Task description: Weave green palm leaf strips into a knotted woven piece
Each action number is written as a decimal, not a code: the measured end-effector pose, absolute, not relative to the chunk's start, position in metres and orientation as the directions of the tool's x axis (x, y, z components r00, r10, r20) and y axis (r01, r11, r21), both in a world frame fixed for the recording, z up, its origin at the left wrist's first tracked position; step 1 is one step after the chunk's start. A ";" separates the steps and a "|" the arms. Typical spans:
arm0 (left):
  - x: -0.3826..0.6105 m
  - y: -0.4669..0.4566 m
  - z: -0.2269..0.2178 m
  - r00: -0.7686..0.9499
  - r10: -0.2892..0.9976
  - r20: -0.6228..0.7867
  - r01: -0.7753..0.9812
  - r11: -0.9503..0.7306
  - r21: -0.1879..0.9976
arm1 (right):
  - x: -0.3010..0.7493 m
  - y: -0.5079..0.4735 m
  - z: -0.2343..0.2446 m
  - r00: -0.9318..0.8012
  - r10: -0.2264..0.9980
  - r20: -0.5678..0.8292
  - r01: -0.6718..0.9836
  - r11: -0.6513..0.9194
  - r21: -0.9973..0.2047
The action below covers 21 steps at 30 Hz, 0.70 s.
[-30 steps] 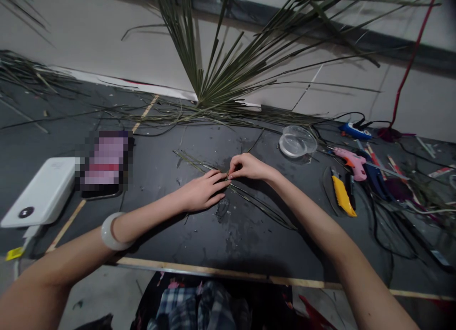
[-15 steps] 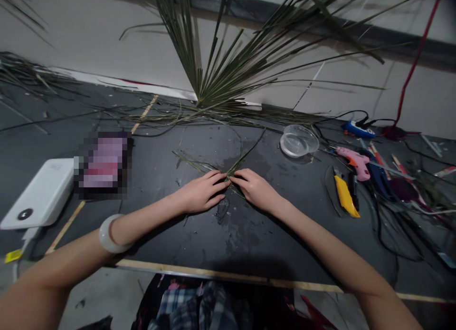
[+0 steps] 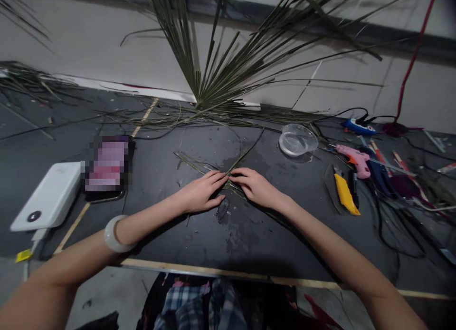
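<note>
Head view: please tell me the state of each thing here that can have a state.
Left hand, fingertips on the crossed palm strips.
Right hand, fingertips on the palm strips.
Palm frond, fanned out against the wall.
Clear plastic dish, resting flat.
Pink glue gun, lying on its side.
Yellow utility knife, lying flat.

bare forearms (image 3: 149, 223), wide pale bangle (image 3: 116, 234) on the left wrist, blue plaid cloth (image 3: 199, 304) over dark garment (image 3: 156, 296) with pink-and-red print

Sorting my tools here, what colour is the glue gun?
The glue gun is pink with an orange trigger, clearest in the head view.
</note>
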<state>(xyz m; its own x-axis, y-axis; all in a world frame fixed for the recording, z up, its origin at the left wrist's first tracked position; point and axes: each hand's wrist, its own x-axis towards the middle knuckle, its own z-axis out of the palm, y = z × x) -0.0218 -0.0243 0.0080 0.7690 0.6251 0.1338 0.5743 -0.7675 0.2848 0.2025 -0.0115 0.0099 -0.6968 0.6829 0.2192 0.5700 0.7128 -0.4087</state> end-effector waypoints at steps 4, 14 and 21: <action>-0.022 -0.025 0.008 0.768 0.628 0.127 0.582 -0.767 0.269 | 0.210 -0.012 0.006 -0.636 0.733 0.241 0.556 0.652 -0.515; -0.023 -0.026 0.008 0.744 0.649 0.160 0.567 -0.739 0.364 | 0.190 -0.025 0.002 -0.670 0.714 0.202 0.655 0.697 -0.292; -0.025 -0.025 0.009 0.707 0.686 0.174 0.544 -0.684 0.486 | 0.197 -0.029 -0.006 -0.667 0.718 0.200 0.630 0.686 -0.363</action>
